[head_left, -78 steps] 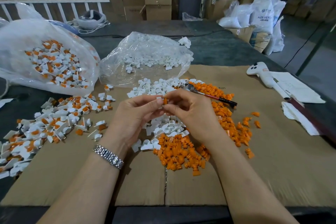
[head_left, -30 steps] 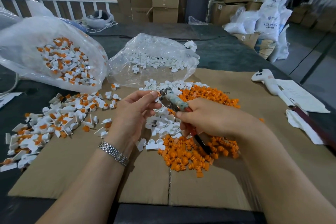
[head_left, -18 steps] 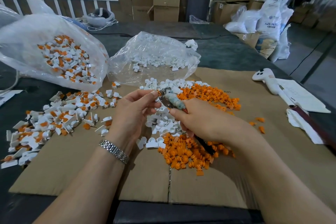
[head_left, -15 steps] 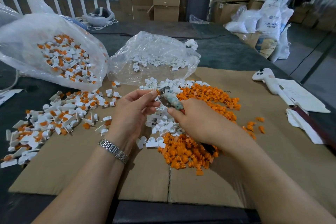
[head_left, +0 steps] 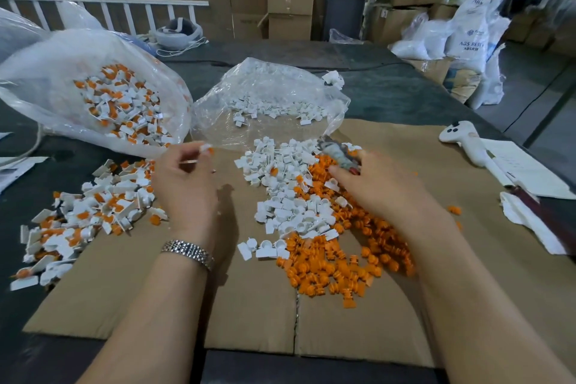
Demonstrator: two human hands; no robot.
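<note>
My left hand [head_left: 184,187] pinches a small white clip with an orange plug [head_left: 206,148] at its fingertips, above the left edge of the cardboard sheet [head_left: 255,305]. My right hand [head_left: 380,187] grips a small tool [head_left: 338,153] with a grey wrapped tip and lies over the heap of orange plugs [head_left: 330,265]. Between my hands sits a heap of bare white clips [head_left: 290,193]. Assembled white-and-orange pieces [head_left: 84,215] lie in a pile to the left.
A clear bag of assembled pieces [head_left: 118,109] lies at the back left and a clear bag of white clips [head_left: 274,103] behind the heaps. A white controller [head_left: 461,137], papers [head_left: 523,168] and a cloth [head_left: 530,221] lie at the right. Boxes and sacks stand beyond the table.
My hands have parted. The left hand has swung left with the assembled piece toward the pile, and the right hand has moved right and down onto the orange plugs with the tool.
</note>
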